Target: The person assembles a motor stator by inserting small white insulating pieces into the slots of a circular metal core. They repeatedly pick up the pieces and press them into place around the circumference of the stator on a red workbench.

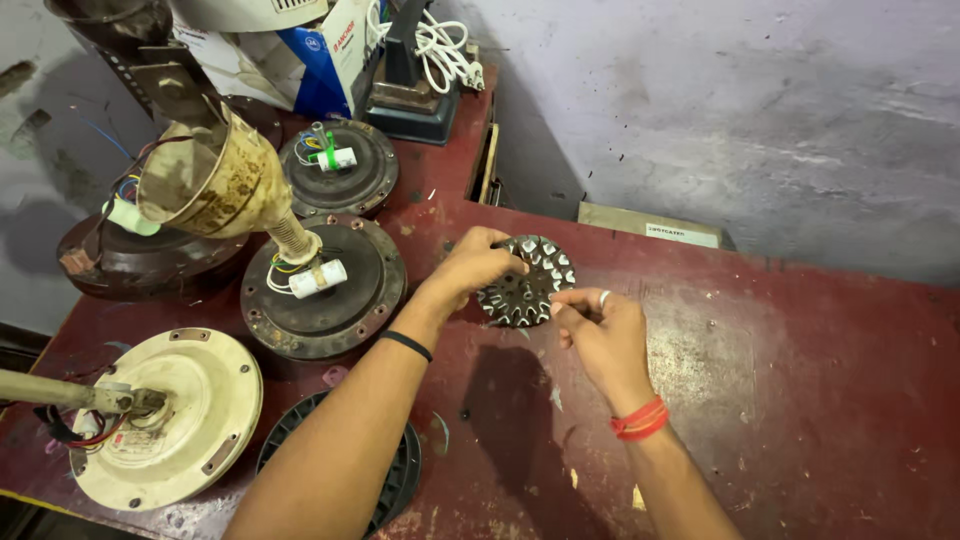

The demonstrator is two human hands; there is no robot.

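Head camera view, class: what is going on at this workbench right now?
A person holds a dark toothed metal disc tilted above a worn red table. The left hand grips its left edge, and the right hand pinches its lower right edge with the fingers. To the left lie several ceiling fan motors: two dark round housings with wiring, and a cream one on a rod.

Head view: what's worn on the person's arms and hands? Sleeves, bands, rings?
Both forearms are bare, no sleeves or gloves. The left hand has a thin black band at the wrist. The right hand has a red thread band wound around the wrist and a pale ring on one finger.
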